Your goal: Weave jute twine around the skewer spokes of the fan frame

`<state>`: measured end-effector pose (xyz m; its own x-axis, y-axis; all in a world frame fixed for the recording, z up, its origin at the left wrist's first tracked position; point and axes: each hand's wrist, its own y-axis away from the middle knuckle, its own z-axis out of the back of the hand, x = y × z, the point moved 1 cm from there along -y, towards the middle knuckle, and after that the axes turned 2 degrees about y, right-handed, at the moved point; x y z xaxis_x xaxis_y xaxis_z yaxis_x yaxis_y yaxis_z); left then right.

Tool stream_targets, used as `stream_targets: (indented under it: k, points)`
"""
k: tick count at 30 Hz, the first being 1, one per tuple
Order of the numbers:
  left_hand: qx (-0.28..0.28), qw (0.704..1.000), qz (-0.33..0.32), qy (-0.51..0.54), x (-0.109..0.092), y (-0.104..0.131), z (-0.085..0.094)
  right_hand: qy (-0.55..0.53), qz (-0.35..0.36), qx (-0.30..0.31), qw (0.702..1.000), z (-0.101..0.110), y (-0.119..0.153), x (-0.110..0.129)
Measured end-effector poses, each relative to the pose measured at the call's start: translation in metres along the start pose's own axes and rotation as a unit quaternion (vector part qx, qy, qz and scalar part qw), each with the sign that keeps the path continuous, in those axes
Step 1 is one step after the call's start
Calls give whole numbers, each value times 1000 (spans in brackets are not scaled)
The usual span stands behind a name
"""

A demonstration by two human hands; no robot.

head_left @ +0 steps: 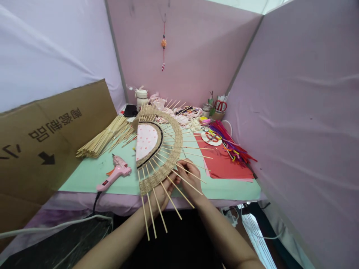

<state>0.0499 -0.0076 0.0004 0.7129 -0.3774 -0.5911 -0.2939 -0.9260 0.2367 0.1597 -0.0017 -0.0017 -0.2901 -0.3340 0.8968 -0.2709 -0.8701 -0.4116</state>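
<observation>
A half-round woven fan (176, 140) of pale sticks and twisted cord is held up above the table, tilted toward me. Its sticks spread outward past the woven band, and a white panel with pink dots (146, 140) fills its middle, edged by a dark line. My left hand (165, 190) is closed on the lower band from behind, its fingers partly hidden by the sticks. Beside it, my right hand (190, 177) pinches at the band's outer edge among the sticks; whether a cord end is between those fingers is too small to see.
A pink glue gun (116, 172) lies at left, near a bundle of thin sticks (105, 137) and a cardboard sheet (56, 138). Red sheets (230, 164), coloured pipe cleaners (230, 142) and a white disc (206, 139) lie at right. Red-handled scissors (221, 105) stand in a cup behind.
</observation>
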Motion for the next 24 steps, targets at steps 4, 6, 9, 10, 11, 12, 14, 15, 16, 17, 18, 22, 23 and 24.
stream_targets:
  k: [4, 6, 9, 10, 11, 12, 14, 15, 16, 17, 18, 22, 23, 24]
  points:
    - [16, 996, 69, 57, -2, -6, 8, -10, -30, -3, 1000, 4, -1, -3]
    - [56, 990, 98, 86, -5, -8, 13, -14, -43, 0, 999, 5, -2, -4]
    - [103, 971, 160, 142, -11, -9, 13, -15, -57, -4, 998, 8, -4, -6]
    - [109, 964, 186, 157, -13, -9, 12, -16, -60, -8, 998, 9, -5, -6]
    - [111, 956, 208, 174, -14, -8, 10, -17, -63, -11, 998, 10, -6, -7]
    - [110, 949, 224, 190, -16, -8, 7, -17, -67, -14, 998, 10, -7, -7]
    - [105, 941, 236, 217, -18, -8, 4, -9, -75, -14, 997, 12, -7, -8]
    - [101, 940, 236, 224, -19, -8, 3, -1, -80, -11, 997, 13, -7, -9]
    - [97, 940, 237, 225, -19, -8, 2, 7, -86, -8, 996, 13, -7, -10]
    - [94, 941, 236, 222, -19, -8, 2, 14, -93, -6, 996, 14, -6, -11]
    - [92, 943, 236, 216, -19, -8, 3, 18, -98, -8, 995, 14, -6, -12]
    - [90, 944, 240, 207, -19, -9, 3, 23, -107, -21, 994, 17, -6, -16]
    - [89, 942, 246, 212, -20, -9, 3, 25, -106, -23, 994, 18, -6, -17]
    - [89, 938, 253, 218, -21, -9, 3, 26, -105, -23, 994, 19, -6, -18]
